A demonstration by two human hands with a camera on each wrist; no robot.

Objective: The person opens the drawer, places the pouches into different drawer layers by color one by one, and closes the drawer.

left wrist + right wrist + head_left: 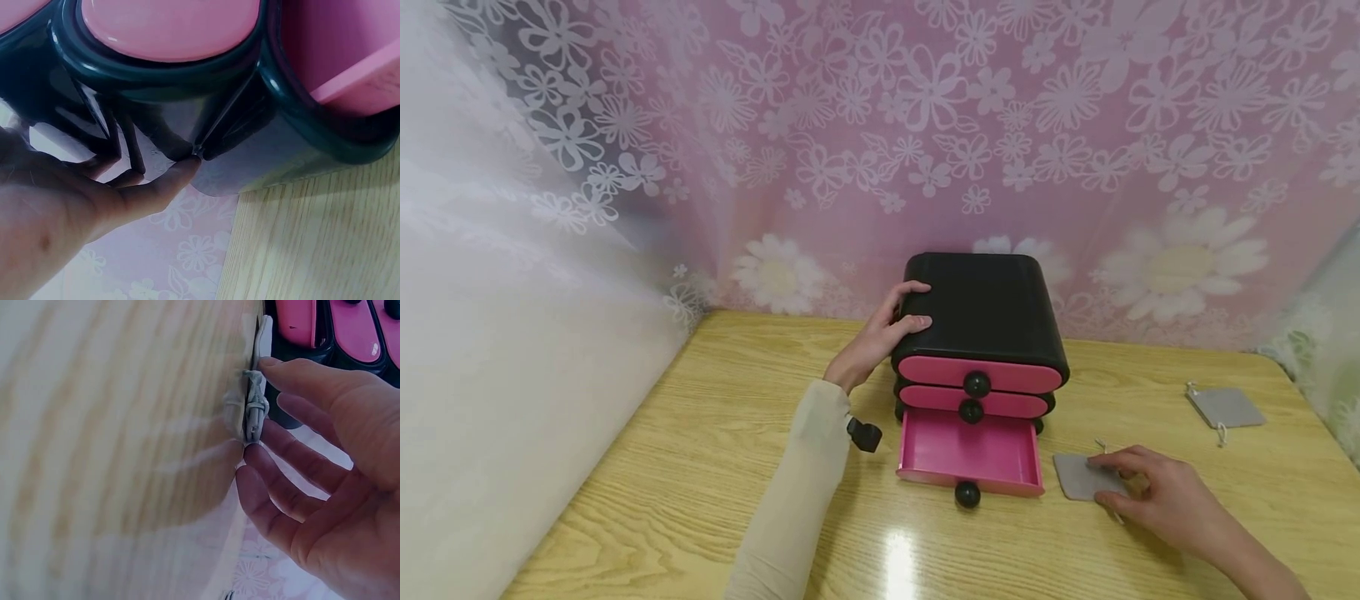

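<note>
A black mini drawer cabinet (pixel 977 304) with pink drawer fronts stands on the table, its bottom drawer (pixel 966 450) pulled out and bare inside. My left hand (pixel 876 337) rests against the cabinet's left side, thumb and a finger reaching onto the top. In the left wrist view, fingertips press on the glossy side wall (pixel 275 147). Right of the drawer, a small grey drawstring pouch (pixel 1072 479) lies flat. My right hand (pixel 1172 504) is over its right part, thumb and forefinger spread apart and touching it. The right wrist view shows the pouch (pixel 255 403) edge-on under the thumb.
A second grey pouch (pixel 1228 407) with light cords lies at the table's right. Behind the cabinet hangs a pink flowered curtain (pixel 880 167); a whitish sheet (pixel 542 292) borders the left side. Round black knobs (pixel 967 495) stick out from the drawers.
</note>
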